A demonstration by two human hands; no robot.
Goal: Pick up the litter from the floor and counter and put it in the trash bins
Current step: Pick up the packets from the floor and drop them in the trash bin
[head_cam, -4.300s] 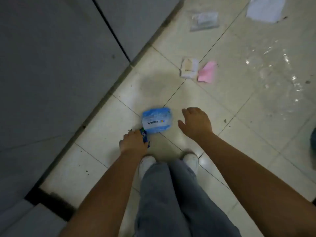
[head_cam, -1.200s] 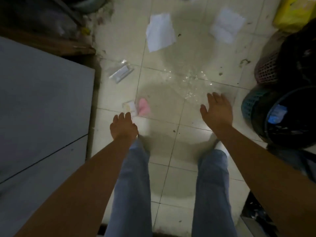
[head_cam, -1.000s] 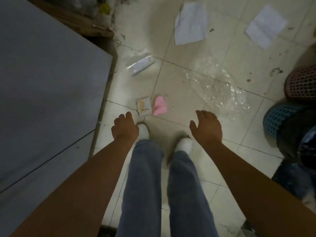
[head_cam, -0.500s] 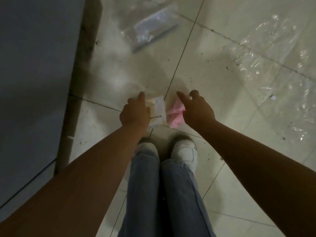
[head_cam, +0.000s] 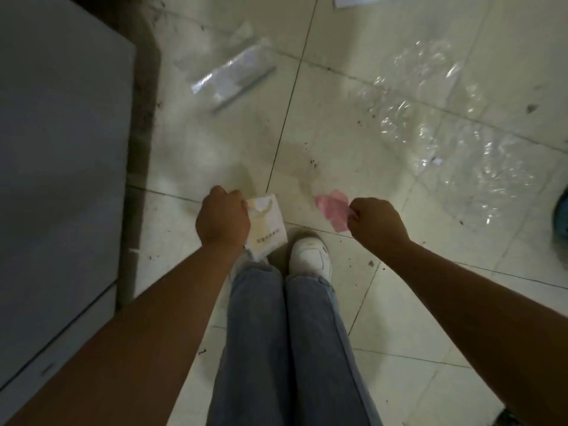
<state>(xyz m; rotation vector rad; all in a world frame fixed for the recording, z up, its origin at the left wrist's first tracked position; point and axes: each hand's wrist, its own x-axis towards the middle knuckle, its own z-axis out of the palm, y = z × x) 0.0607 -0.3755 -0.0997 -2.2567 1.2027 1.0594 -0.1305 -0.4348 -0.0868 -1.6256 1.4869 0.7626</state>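
My left hand (head_cam: 222, 219) is closed on a cream and white packet (head_cam: 266, 229), which hangs lifted above my left shoe. My right hand (head_cam: 376, 224) pinches a crumpled pink wrapper (head_cam: 332, 207) by its right edge, clear of the tiled floor. Farther off on the floor lie a clear plastic sleeve (head_cam: 233, 76) and a large crumpled sheet of clear plastic (head_cam: 445, 133). A corner of white paper (head_cam: 356, 0) shows at the top edge.
A grey cabinet (head_cam: 61, 179) fills the left side, with a dark gap along its base. The rim of a blue basket (head_cam: 562, 216) peeks in at the right edge. My jeans and a white shoe (head_cam: 310, 255) stand below my hands.
Both hands have closed on the packet and the pink wrapper and lifted them off the floor. The view has pulled back from the floor a little.
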